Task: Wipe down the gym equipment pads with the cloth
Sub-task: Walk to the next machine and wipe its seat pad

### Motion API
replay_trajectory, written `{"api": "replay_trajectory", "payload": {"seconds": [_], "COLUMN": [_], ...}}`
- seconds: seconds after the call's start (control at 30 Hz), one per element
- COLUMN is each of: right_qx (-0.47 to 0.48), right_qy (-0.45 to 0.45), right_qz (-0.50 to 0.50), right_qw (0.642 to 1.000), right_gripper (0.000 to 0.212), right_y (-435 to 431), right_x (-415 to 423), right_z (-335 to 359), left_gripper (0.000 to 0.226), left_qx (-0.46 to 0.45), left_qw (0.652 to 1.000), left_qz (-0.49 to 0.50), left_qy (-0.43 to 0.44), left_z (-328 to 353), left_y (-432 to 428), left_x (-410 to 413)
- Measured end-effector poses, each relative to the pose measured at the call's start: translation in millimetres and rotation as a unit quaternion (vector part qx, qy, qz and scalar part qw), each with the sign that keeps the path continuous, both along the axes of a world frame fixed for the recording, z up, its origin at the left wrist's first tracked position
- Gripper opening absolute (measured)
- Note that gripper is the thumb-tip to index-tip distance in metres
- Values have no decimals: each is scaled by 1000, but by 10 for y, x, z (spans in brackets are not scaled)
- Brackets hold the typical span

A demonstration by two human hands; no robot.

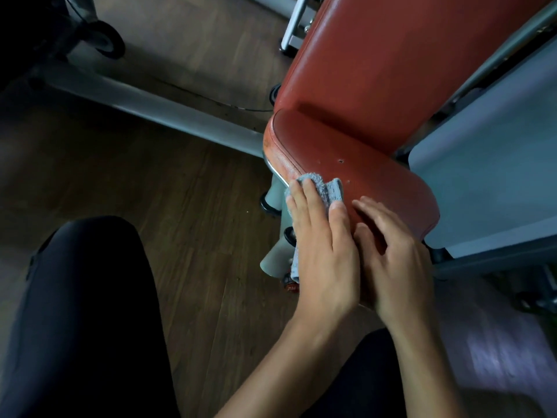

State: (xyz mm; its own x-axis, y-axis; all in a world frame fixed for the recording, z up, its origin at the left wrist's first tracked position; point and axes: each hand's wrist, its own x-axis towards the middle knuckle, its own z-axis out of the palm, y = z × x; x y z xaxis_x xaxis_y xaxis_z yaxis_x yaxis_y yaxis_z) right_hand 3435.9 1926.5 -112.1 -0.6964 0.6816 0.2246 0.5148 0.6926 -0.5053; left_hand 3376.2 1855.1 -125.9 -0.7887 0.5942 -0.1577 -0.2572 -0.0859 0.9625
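Left hand [322, 251] flat, right hand [398, 267] relaxed.

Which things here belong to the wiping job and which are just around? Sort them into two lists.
Job: grey cloth; red seat pad; red back pad; left hand pressing the cloth on the seat pad's edge; right hand resting on the seat pad.

Just around: wooden floor; grey frame bar; black wheel; pale side panel.

A grey frame bar [156, 107] is running across the wooden floor [180, 182] toward ten o'clock; a black wheel [108, 40] is sitting at eleven, a pale panel [497, 164] at three.
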Motion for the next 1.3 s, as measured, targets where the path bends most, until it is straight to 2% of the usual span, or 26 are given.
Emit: {"api": "replay_trajectory", "payload": {"seconds": [0.2,0.37,0.53,0.7,0.8,0.97,1.1,1.3], "right_qx": [-1,29,27,24,64,35,24,9], "right_qy": [4,-13,-8,-80,-120,-62,-45,-30], "right_qz": [5,6,-3,70,92,108,104,100], "right_qw": [1000,999,1000,994,986,992,993,995], "right_gripper": [56,54,47,50,52,49,47,47], "right_y": [0,-21,-13,86,170,228,256,258], "right_x": [26,-2,7,113,232,244,123,93], "right_z": [-20,-2,-6,71,99,22,35,27], "left_gripper": [57,56,56,57,57,56,56,56], "left_qx": [36,5,46,-7,14,35,7,29], "left_qw": [999,999,999,997,997,998,999,999], "left_qz": [12,23,8,21,21,15,22,13], "left_qy": [17,46,24,75,73,40,49,39], "left_z": [-79,-128,-134,-208,-183,-164,-160,-147], "left_y": [-131,2,-133,71,-21,-88,30,-116], "left_x": [199,24,193,-73,103,270,10,240]}}
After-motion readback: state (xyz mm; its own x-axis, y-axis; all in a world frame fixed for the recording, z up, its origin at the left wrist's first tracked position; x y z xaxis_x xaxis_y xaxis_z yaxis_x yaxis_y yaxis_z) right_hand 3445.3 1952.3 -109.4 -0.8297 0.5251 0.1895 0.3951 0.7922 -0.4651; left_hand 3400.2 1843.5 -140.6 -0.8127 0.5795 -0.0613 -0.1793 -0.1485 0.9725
